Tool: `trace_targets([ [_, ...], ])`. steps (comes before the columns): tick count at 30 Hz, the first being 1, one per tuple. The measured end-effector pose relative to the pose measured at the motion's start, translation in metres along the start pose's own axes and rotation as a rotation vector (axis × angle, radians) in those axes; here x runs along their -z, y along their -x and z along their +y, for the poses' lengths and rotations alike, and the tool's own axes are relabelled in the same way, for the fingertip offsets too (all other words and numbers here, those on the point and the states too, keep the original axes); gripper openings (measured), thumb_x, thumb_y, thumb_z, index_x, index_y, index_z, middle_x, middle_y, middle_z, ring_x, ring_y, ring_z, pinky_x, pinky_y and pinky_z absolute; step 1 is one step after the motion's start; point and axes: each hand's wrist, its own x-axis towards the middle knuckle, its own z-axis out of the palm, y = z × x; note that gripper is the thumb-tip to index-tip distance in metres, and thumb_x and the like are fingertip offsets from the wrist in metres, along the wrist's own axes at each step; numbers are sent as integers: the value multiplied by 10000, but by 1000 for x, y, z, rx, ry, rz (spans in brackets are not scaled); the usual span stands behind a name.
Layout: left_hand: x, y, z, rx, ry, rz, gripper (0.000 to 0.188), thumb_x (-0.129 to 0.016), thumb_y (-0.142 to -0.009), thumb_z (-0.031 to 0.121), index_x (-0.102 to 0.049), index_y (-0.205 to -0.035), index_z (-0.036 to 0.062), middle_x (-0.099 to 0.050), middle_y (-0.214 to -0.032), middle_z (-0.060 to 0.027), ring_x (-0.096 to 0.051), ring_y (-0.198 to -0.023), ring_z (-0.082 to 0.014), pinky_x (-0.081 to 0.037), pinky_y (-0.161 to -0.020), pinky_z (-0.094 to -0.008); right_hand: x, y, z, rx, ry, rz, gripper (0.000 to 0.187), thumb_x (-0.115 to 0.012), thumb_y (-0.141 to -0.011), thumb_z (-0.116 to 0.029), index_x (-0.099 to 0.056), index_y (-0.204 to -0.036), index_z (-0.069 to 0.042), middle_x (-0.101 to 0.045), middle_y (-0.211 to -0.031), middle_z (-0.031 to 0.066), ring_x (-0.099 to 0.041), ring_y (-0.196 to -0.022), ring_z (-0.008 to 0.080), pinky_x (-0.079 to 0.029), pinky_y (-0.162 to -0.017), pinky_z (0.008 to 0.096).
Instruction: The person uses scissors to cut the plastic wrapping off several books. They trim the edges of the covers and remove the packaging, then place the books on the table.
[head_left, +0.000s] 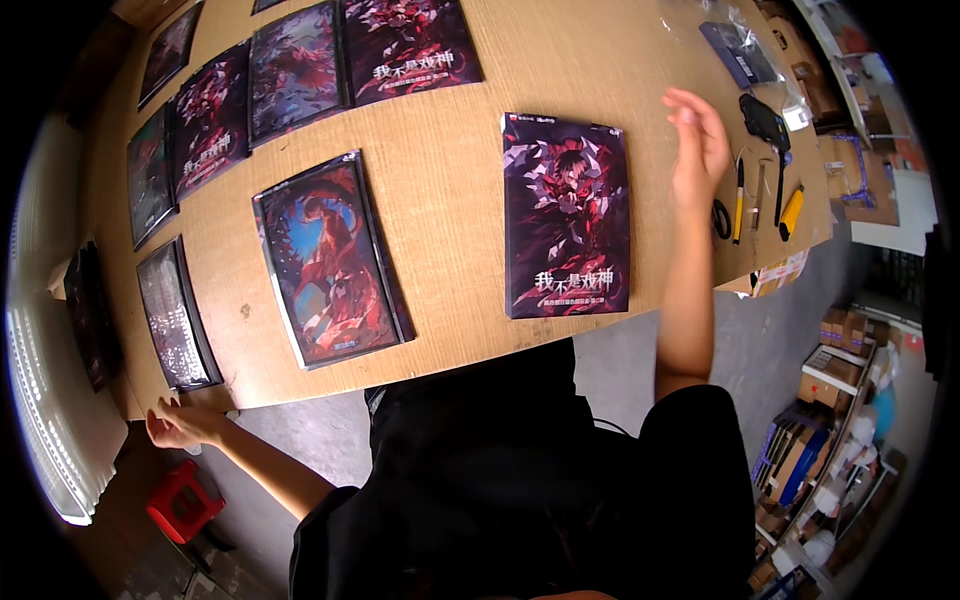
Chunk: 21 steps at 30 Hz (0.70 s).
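Note:
My right hand [699, 150] is raised at the right of a dark box [567, 220] with red and purple character art, apart from it. Its fingers are loosely bent and hold nothing. At the table's front left edge, my left hand [185, 425] hangs with fingers apart, just below a dark, glossy wrapped packet [180, 315]. Between the two hands lies a flat stack [330, 262] whose top picture is a red figure on blue. It sits slightly tilted near the front edge.
Several similar art-covered packets [295, 75] lie in rows at the far left of the wooden table [450, 160]. A yellow cutter [792, 213], black scissors [721, 218] and a dark box [738, 53] are at the right. A red stool [186, 502] stands on the floor at left.

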Motion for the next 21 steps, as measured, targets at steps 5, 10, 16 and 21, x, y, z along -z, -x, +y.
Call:
trace_targets([
  [5,7,0,-21,-104,-129,107,259,-574,-770,31,-472,-1004,-15,-503,-1003,-131,-529,-842,-227,-485,-740,-320,30,16,22,-20,-97,524,156,-563,-882,-144,-582,-914,8,-621,-852,67,-515,-665,104,-407,-612,233],
  [10,16,-10,-40,-144,-175,141,253,-609,-746,56,-497,-960,-20,-525,-968,-132,-532,-833,-228,-485,-752,-337,35,11,20,-188,-396,576,104,-563,-863,-125,-562,-875,-21,-611,-813,63,-514,-612,120,-390,-573,240],
  [16,13,-7,-36,-121,-179,138,231,-602,-736,29,-506,-941,-17,-528,-951,-124,-516,-841,-213,-452,-803,-320,29,17,19,-162,-254,347,174,-553,-882,-169,-577,-953,-13,-613,-830,68,-516,-660,102,-400,-607,232],
  [21,8,-7,-32,-150,-175,154,234,-602,-720,10,-500,-928,-20,-511,-966,-126,-514,-830,-211,-459,-782,-325,-3,28,10,-36,211,-211,379,-568,-872,-281,-547,-1172,-51,-583,-1131,86,-516,-1039,195,-404,-879,336],
])
